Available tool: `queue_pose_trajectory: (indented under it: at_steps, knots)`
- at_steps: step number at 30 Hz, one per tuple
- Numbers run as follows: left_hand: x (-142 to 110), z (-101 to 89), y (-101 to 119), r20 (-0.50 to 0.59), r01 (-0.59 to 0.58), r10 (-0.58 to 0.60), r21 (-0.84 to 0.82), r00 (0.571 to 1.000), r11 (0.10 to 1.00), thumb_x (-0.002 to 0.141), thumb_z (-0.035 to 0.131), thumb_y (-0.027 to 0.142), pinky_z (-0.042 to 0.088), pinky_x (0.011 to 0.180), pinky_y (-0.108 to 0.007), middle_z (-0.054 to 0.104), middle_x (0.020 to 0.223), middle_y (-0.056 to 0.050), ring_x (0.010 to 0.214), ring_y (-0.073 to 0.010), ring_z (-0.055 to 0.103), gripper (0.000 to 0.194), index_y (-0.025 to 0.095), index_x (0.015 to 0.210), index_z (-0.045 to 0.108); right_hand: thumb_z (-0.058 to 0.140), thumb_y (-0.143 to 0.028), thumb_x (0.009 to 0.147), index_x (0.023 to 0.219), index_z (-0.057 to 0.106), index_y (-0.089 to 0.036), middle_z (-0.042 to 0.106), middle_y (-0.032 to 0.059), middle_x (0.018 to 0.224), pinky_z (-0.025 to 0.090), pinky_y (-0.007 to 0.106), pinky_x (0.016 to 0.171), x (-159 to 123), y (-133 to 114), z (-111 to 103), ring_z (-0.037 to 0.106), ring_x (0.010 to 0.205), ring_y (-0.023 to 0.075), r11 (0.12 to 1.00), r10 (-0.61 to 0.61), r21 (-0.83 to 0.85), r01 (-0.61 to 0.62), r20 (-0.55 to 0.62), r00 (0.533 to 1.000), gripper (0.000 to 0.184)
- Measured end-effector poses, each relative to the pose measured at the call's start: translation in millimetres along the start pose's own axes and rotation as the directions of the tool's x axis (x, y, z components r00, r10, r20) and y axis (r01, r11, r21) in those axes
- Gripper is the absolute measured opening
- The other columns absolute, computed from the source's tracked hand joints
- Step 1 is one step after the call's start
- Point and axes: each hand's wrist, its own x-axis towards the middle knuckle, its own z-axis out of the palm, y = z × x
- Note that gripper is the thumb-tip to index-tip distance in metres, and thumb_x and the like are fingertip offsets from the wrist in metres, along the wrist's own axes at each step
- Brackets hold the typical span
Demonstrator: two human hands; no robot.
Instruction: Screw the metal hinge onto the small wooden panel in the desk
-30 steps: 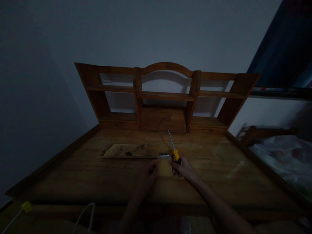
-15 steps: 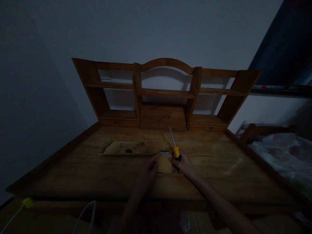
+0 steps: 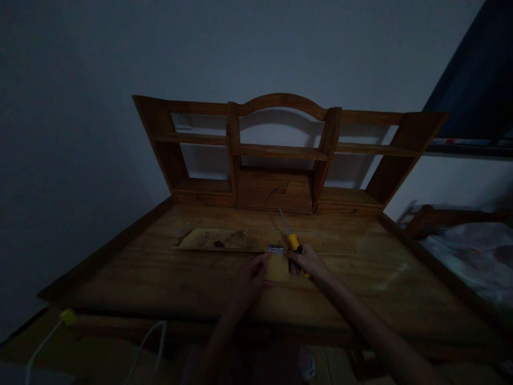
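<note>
The L hand [image 3: 250, 274] has the pale block [image 3: 277, 268] pinched by its left edge, & the R hand [image 3: 308, 259] is wrapped round the screwdriver [image 3: 294, 243], just right of the block. Can't tell if the R hand touches the block too; it's too dark. The shiny hinge [image 3: 276, 248] sits at the block's far edge, abt. the middle. The screwdriver's tip points away, past the block. If the L hand goes slack, the block could tip or slide, b/c fingers are all I see holding it. The hinge could go crooked if it's loose; can't tell if it's fixed on. The tip could poke smth. if the R hand turns w/o care. The rough board [image 3: 208, 239], left of & beyond the block, could get bumped if the block's pushed that way.
</note>
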Motion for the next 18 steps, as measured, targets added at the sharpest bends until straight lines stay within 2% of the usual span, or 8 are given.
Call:
queue_pose_trajectory:
  at_steps: [7, 13, 18]
  knots:
    - [1, 0.8, -5, -0.052, -0.044, 0.045, 0.024, 0.998, 0.999, 0.087, 0.069, 0.036, 0.069, 0.072, -0.034, 0.068, 0.138, -0.013, 0.114, -0.0294, 0.071, 0.04, 0.023, 0.124, 0.076, 0.061, -0.04, 0.08, 0.096, 0.048, -0.024, 0.06, -0.0035, 0.04, 0.034, 0.023, 0.032, 0, 1, 11, 0.052, 0.03, 0.017, 1.0, 0.019, 0.006, -0.018, -0.075, 0.997, 0.026]
    - [0, 1.7, -4, -0.041, -0.021, 0.021, 0.001, 0.999, 1.0, 0.089, 0.065, 0.044, 0.07, 0.069, -0.04, 0.061, 0.141, -0.016, 0.114, -0.0311, 0.069, 0.047, 0.019, 0.129, 0.073, 0.062, -0.04, 0.078, 0.092, 0.047, -0.024, 0.057, -0.0054, 0.039, 0.036, 0.022, 0.034, -6, -2, 18, 0.052, 0.032, 0.0153, 0.999, 0.024, 0.027, -0.022, -0.098, 0.995, 0.026]
    - [-1, 1.6, -1, -0.022, -0.035, 0.036, 0.015, 0.999, 0.999, 0.09, 0.063, 0.044, 0.07, 0.069, -0.042, 0.062, 0.138, -0.016, 0.112, -0.0308, 0.069, 0.049, 0.019, 0.13, 0.072, 0.064, -0.041, 0.077, 0.092, 0.046, -0.025, 0.054, -0.007, 0.038, 0.034, 0.021, 0.033, -8, -1, 18, 0.048, 0.03, 0.0138, 0.999, 0.032, 0.028, -0.03, -0.096, 0.995, 0.028]
